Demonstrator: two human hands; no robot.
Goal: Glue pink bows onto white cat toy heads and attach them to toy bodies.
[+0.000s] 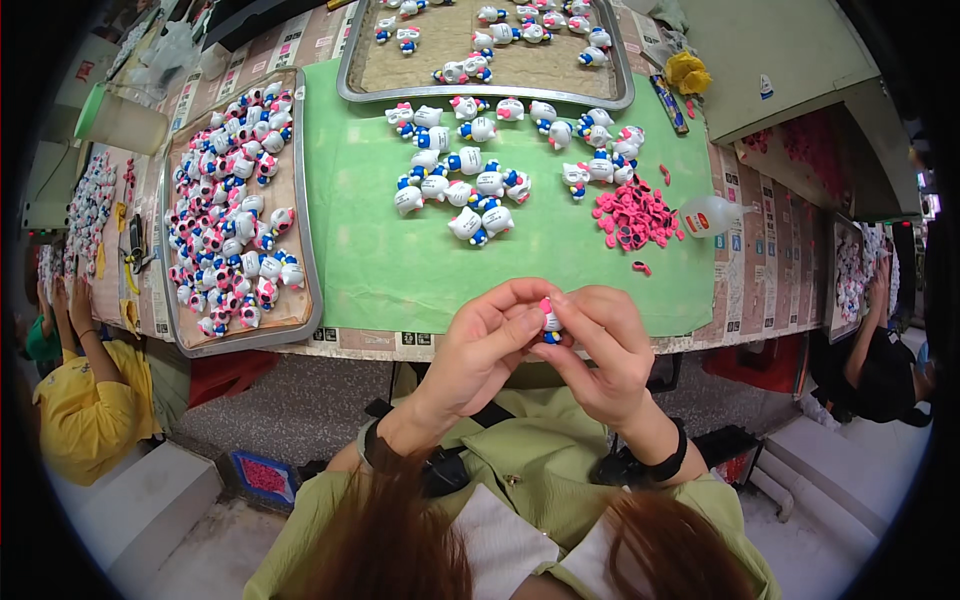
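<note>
Just past the table's near edge, a small white and blue figurine [551, 324] with a pink part at its top is pinched between my two hands. The fingers of my left hand [480, 345] close on it from the left. From the right, the fingertips of my right hand [608, 350] grip it, covering part of its body. Beyond my hands, several like figurines [465, 224] lie in loose groups on the green sheet [380, 270]. A pile of small pink sunglasses-shaped pieces [636, 214] with dark lenses sits to the right, with one piece [642, 268] apart from it.
A translucent squeeze bottle [706, 216] lies beside the pink pile. One metal tray [312, 250] full of figurines stands at left, another tray [480, 98] at the back. People work on both sides: a yellow shirt [90, 410] left, dark clothing [880, 370] right.
</note>
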